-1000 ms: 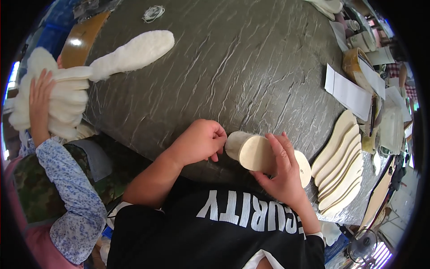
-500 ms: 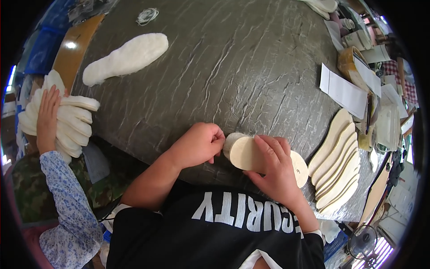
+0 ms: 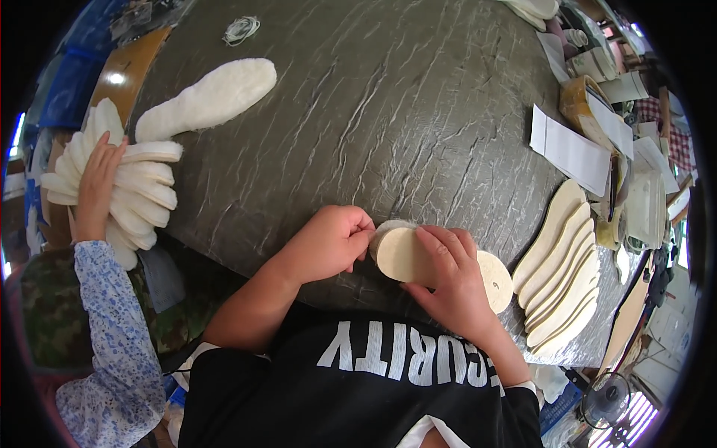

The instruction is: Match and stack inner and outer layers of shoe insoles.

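My right hand is wrapped over the middle of a small stack of cream insoles, lying flat near the table's front edge. The insoles' rounded ends show on both sides of it; a fuzzy edge shows at the left end. Close against that left end, my left hand is closed in a pinch, and whatever its fingers hold is hidden. To the right of my right hand, several cream insoles lie fanned out in an overlapping row. A single fluffy white insole rests at the far left of the table.
At the left, a co-worker's hand rests on a fanned pile of fluffy white insoles. A coil of white string lies on the dark, wrinkled table covering. White paper sheets and a yellowish container sit at the right.
The co-worker's hand and the fanned fluffy insoles have shifted slightly right. My hands and the insole stack have barely moved.
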Tool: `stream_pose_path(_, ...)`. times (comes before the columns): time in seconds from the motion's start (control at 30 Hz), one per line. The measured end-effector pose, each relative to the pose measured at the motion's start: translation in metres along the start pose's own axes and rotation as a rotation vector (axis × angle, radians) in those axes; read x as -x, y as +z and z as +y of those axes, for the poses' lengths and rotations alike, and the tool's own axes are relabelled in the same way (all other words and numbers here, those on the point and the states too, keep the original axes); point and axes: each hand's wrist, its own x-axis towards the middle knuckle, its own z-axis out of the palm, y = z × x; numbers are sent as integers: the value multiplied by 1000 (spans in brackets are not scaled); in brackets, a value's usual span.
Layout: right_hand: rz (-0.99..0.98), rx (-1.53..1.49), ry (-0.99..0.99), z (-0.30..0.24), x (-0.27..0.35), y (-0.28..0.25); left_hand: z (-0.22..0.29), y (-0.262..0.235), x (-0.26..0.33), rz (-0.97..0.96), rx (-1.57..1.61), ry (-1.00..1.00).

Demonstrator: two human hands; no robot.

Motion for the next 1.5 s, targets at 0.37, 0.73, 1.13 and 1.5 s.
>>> stream_pose_path(0.37, 56, -16, 17, 4, 0, 4, 10, -2, 3, -18, 25, 14)
stream_pose_path(0.73, 117, 2, -19, 11, 4, 11, 11, 0, 0, 10, 9, 48)
stream_pose_path(1.13, 154, 3, -38, 18, 5, 17, 3, -1, -6, 10, -34, 192)
stream_pose_path(1.5, 164, 11, -38, 18, 4, 20, 9, 2, -3, 23, 126, 165)
